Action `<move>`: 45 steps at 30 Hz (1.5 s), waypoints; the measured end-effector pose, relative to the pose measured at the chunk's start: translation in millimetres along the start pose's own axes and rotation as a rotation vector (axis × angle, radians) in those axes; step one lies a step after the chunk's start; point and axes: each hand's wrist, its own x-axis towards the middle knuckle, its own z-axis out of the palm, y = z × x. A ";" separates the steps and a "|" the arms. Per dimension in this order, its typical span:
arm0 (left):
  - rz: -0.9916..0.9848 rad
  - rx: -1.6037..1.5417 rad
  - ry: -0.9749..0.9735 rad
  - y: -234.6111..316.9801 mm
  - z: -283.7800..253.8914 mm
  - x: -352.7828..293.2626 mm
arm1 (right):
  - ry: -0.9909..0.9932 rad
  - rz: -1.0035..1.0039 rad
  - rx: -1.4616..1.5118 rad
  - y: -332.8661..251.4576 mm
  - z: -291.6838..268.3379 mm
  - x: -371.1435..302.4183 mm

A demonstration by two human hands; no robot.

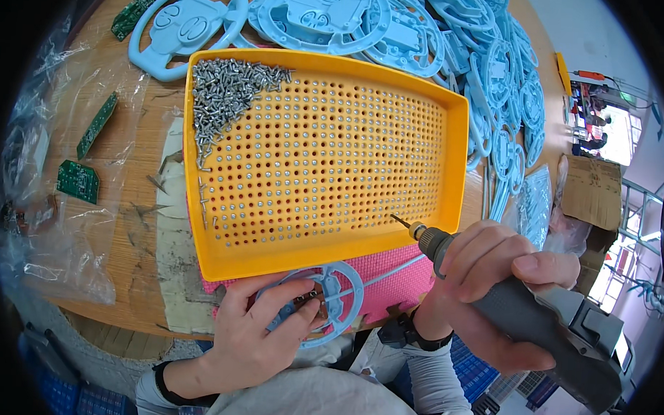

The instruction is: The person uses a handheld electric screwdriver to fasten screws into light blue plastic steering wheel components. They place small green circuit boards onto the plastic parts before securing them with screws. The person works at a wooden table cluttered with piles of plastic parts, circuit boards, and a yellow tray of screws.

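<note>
My right hand (483, 264) is wrapped round a dark grey electric screwdriver (515, 305). Its thin bit points down-left over the lower right part of a yellow screw tray (315, 262); whether the tip touches a screw cannot be made out. Screws stand in many of the tray's holes, and a heap of loose screws (223, 90) fills its far left corner. In front of the tray, my left hand (262, 333) is closed on a light-blue toy steering wheel (352, 311). Thumb and fingers pinch a small brown-and-dark part (305, 298) at the wheel's middle, partly hidden by them.
A pink foam mat (406, 283) lies under the tray. Light-blue wheel shells (324, 17) are piled along the far and right sides. Green circuit boards (78, 182) and clear plastic bags (67, 249) lie at left. A cardboard box (592, 191) stands beyond the table at right.
</note>
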 end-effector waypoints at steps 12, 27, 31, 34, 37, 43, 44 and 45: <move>0.017 -0.007 0.011 -1.4 -4.4 4.9 | -0.039 -0.047 0.168 -45.2 -3.6 2.6; -0.051 -0.042 0.009 -0.5 -3.2 -2.1 | -0.268 0.099 0.515 -54.9 53.1 -34.8; -0.031 -0.051 0.018 -0.5 -1.5 -0.3 | -0.218 0.097 0.457 -57.3 59.1 -35.8; -0.021 -0.042 0.024 0.4 -2.3 0.4 | -0.177 0.244 0.453 -67.5 55.6 -51.5; 0.023 -0.040 0.020 -0.8 -3.9 1.7 | -0.190 0.170 0.419 -64.5 63.5 -43.2; 0.036 -0.017 0.019 -3.0 -3.2 -1.5 | -0.156 0.061 0.414 -59.9 75.1 -44.7; 0.034 -0.017 0.017 -2.7 -3.5 -1.4 | -0.144 0.056 0.419 -59.4 76.0 -44.4; 0.037 -0.020 0.016 -2.2 -3.5 -0.8 | -0.133 0.049 0.418 -59.3 76.9 -43.8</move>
